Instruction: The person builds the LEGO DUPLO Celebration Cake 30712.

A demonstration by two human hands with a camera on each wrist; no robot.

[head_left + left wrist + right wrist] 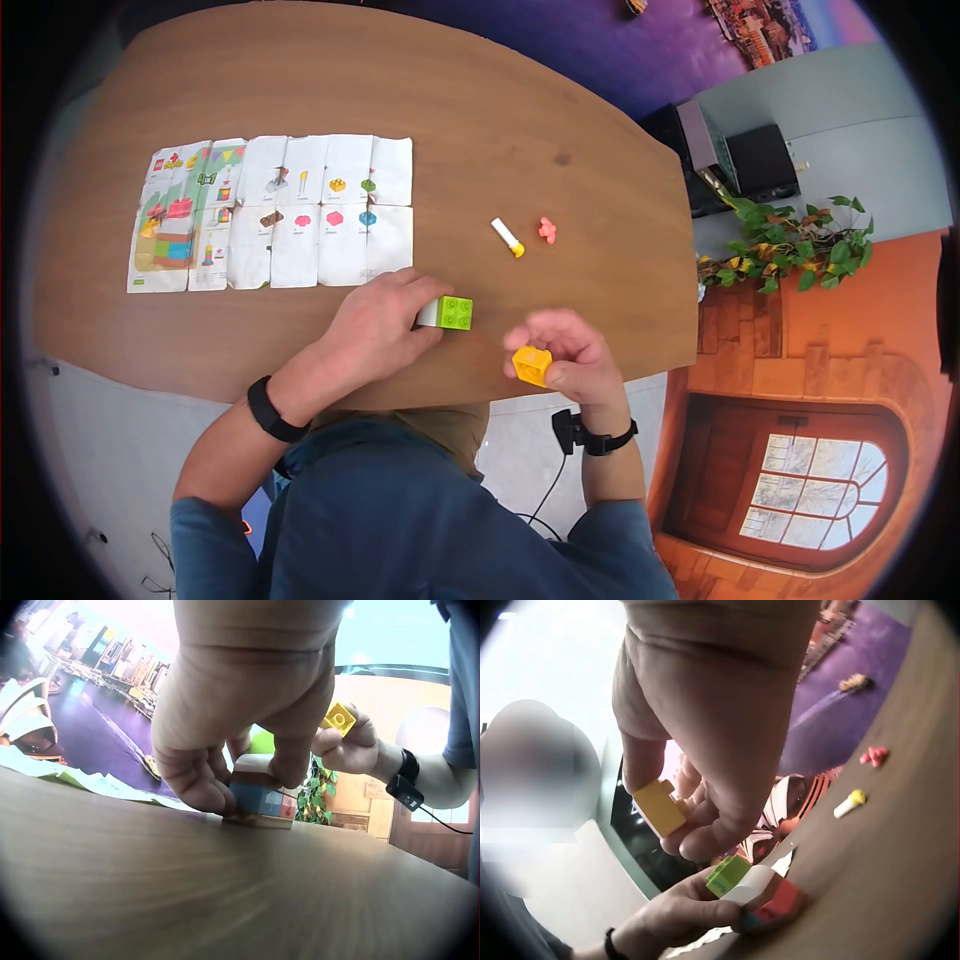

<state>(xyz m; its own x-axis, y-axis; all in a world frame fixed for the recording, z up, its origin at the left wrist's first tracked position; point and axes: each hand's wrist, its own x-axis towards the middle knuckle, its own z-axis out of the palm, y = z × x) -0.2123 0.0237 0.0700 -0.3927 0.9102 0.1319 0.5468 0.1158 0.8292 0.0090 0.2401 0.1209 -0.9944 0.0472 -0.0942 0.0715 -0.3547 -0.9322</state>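
My left hand [375, 320] grips a stack of bricks near the table's front edge. The stack has a green brick [456, 312] on top, a white brick [751, 886] under it, then a brown layer, with blue [259, 799] and red [782, 898] bricks lower down. Raised to the right of the stack, my right hand [575, 360] pinches a yellow brick [531, 366] between thumb and fingers, its hollow underside facing the head camera. The yellow brick and the stack are apart.
A white stick with a yellow end [508, 237] and a small pink piece [547, 230] lie on the table [480, 130] beyond the hands. An unfolded instruction sheet [270, 213] lies at the left. A leafy plant [800, 250] stands past the table's right edge.
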